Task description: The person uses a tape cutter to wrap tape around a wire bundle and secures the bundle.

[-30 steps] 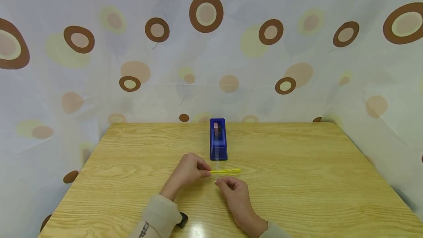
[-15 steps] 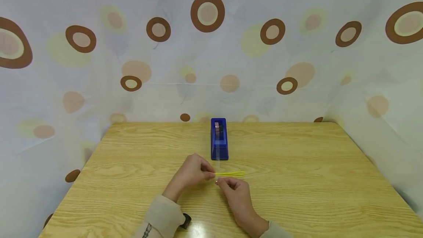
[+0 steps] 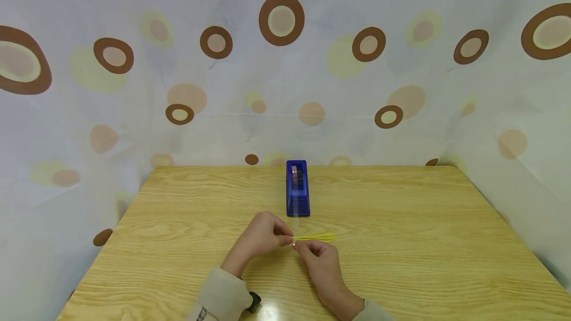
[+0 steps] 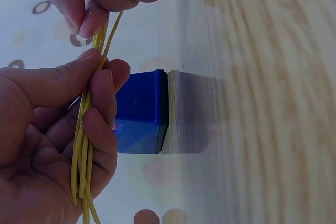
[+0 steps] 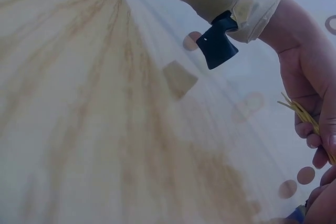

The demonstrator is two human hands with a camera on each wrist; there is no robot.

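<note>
My left hand (image 3: 262, 234) pinches a bundle of thin yellow strands (image 3: 317, 237) between thumb and fingers. Loose ends of the bundle (image 4: 83, 156) lie across the palm in the left wrist view. Close by, my right hand (image 3: 324, 266) pinches the end of a clear tape strip (image 3: 296, 223). That strip runs from the blue tape dispenser (image 3: 298, 207) toward the fingers, and the bundle is at the strip; contact is too small to tell. In the left wrist view the right fingertips (image 4: 94, 22) are just above the left thumb.
The wooden table (image 3: 401, 222) carries the dispenser near its middle back. Behind and at both sides hangs a patterned white curtain (image 3: 339, 78). A black wrist strap (image 3: 255, 302) is on my left wrist below the beige sleeve (image 3: 223, 294).
My left hand has moved slightly right and nearer me, bringing the yellow bundle closer to the right fingertips. The right hand stays nearly still, holding the tape end. The head view shifts slightly.
</note>
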